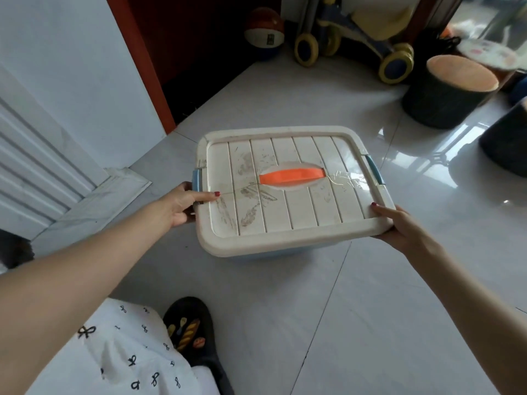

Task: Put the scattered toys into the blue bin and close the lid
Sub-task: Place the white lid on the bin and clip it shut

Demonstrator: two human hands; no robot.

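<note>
Left hand (182, 205) and right hand (399, 226) grip the lid (285, 195); stools (447, 92), ball (263, 31) beyond

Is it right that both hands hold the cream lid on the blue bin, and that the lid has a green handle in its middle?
Not quite: the handle is orange, not green, as the head view shows. The rest holds: the left hand and the right hand both hold the cream lid on the blue bin.

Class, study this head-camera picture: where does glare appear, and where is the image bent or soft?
Head view: window glare shines on the floor tiles at right and on the clear tape on the lid; wide-angle distortion bends the wall panel at left; the ball and ride-on toy look dim and soft.
</note>
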